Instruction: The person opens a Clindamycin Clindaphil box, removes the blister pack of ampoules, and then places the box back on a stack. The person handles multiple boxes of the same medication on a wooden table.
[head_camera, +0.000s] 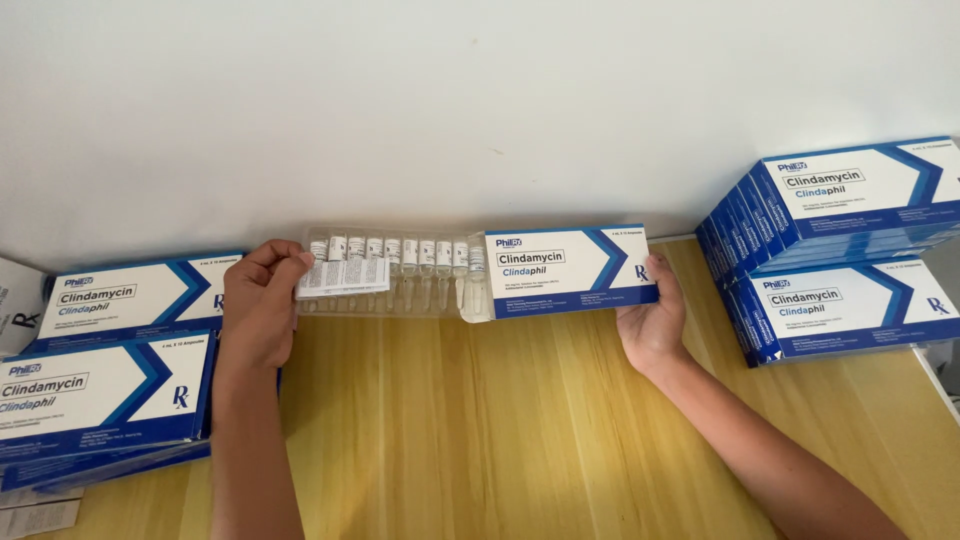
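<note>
My right hand (652, 325) grips the right end of a white and blue medicine carton (568, 270), held flat above the wooden table (480, 440). A clear plastic tray (400, 275) with a row of several small glass ampoules sticks halfway out of the carton's left end. My left hand (262, 305) holds the tray's left end, pinching a folded paper leaflet (342, 277) against it. Both hands are up near the white wall.
A stack of the same white and blue cartons (110, 370) lies at the left, and a taller stack (840, 250) stands at the right. Loose paper leaflets (35, 515) lie at the lower left corner.
</note>
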